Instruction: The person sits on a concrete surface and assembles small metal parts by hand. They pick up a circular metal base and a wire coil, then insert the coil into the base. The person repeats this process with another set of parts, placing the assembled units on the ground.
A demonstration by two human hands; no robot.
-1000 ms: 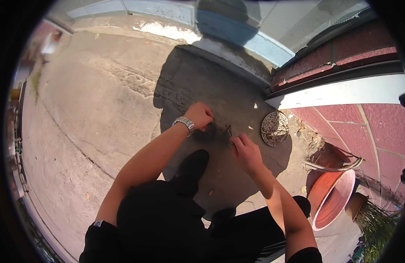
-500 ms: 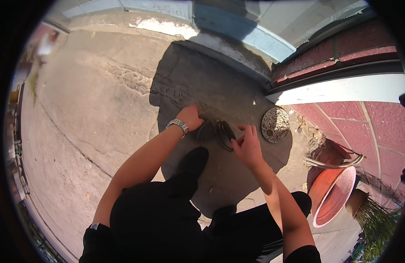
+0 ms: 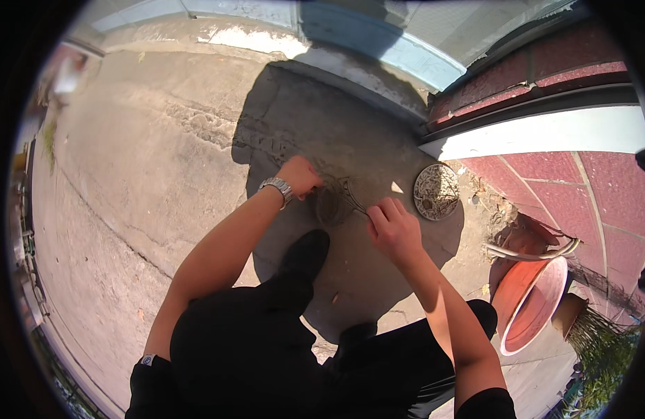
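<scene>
My left hand [image 3: 300, 177], with a metal watch at the wrist, is closed at the left edge of a dark, see-through rounded thing [image 3: 329, 207], perhaps a thin bag or mesh. Its kind is unclear in the shade. Across from it, my right hand [image 3: 394, 227] pinches the near end of a thin dark looped thing [image 3: 355, 202], which slants up and left toward the see-through thing. Whether the two are joined I cannot tell. Both hands are low over the shaded concrete, ahead of my black shoe [image 3: 310, 253].
A round dish [image 3: 436, 192] of pale bits stands right of my right hand. Farther right are a tilted orange-red pot [image 3: 522, 300], a bent pale hose [image 3: 532, 252] and a leafy plant [image 3: 602, 349]. A pink tiled wall [image 3: 546, 188] and a light-blue ledge [image 3: 420, 59] border the concrete.
The dark looped thing has turned and now looks thinner. My right hand has closed further on its end, and my left hand has shifted slightly left and away from me.
</scene>
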